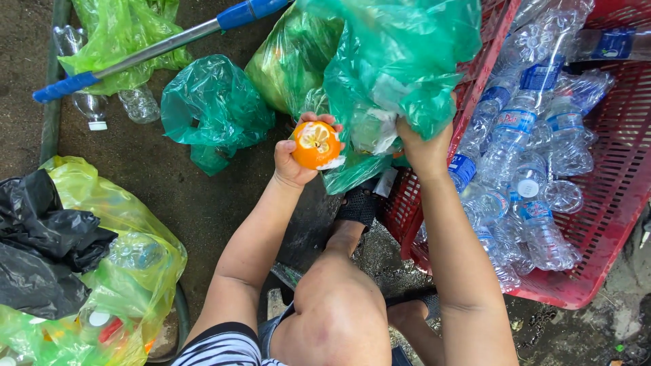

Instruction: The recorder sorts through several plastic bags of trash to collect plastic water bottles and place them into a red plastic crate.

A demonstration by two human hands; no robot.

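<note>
The partly peeled orange (316, 144) sits in your left hand (293, 163), raised in front of the green plastic bag (400, 61). Judge it light, soft and wet where the peel is gone — cup it by the intact rind, without squeezing. Your right hand (424, 146) is clenched on the bag's thin, slippery film — gather folds. The red crate (610, 210) of clear bottles (522, 163) stands beside it.

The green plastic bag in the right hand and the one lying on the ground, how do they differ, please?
The green plastic bag in the right hand hangs lifted and bulging; the green plastic bag on the ground lies crumpled, flatter and untouched. The held one looks larger. Both are translucent green film.
</note>
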